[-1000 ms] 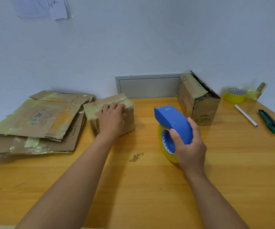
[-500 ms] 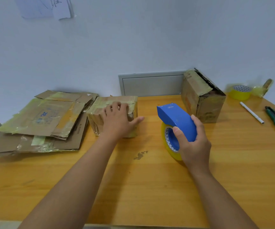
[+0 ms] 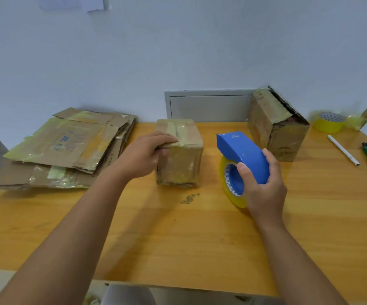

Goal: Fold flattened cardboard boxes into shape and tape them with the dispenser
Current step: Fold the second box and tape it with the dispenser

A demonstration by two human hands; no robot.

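Small taped box, mid-table, dispenser at its right.
We see left hand point(image 3: 144, 156) gripping the box point(image 3: 179, 151) by its top-left edge; right hand point(image 3: 264, 183) holds blue dispenser point(image 3: 242, 154), hiding part of the yellow roll point(image 3: 227, 183).

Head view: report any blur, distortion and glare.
Head view: wide-angle bowing at the table edges; slight motion blur on the left hand gripping the small box; soft sheen on the taped flattened boxes; the right hand and blue dispenser look sharp.
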